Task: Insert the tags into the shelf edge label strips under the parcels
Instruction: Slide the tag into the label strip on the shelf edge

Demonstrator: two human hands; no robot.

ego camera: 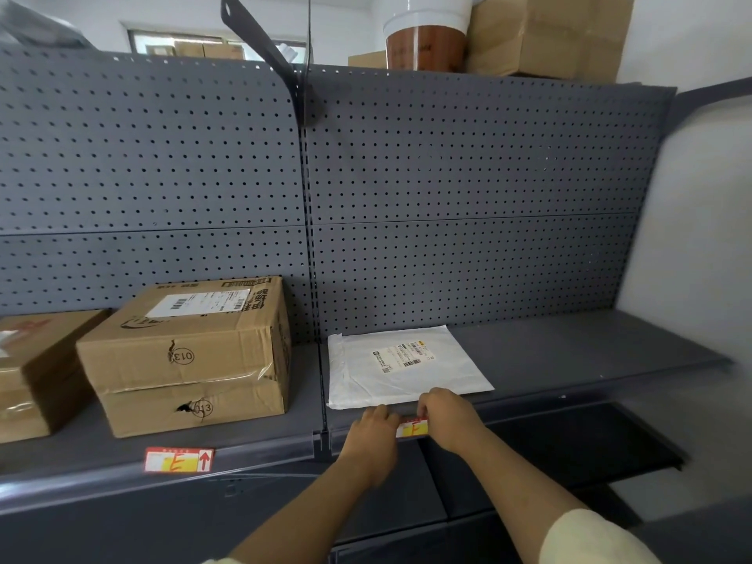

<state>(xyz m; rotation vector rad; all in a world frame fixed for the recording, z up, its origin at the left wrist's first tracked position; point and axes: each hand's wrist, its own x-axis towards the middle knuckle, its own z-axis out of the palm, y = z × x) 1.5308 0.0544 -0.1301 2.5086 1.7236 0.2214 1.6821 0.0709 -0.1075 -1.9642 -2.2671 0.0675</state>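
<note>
A red and yellow tag (412, 427) sits at the shelf edge label strip (529, 405) just below a flat white parcel (403, 366). My left hand (376, 435) holds the tag's left end and my right hand (447, 417) pinches its right end, so only the middle of the tag shows. A second red and yellow tag (179, 459) with a red arrow sits in the left label strip (81, 474) under a cardboard parcel (191, 356) marked 013.
Another cardboard box (32, 372) stands at the far left of the grey shelf (590, 352). A perforated grey back panel (447, 197) rises behind. Boxes (549, 34) and a brown and white tub (427, 34) rest on top. A dark lower shelf (569, 441) juts out below right.
</note>
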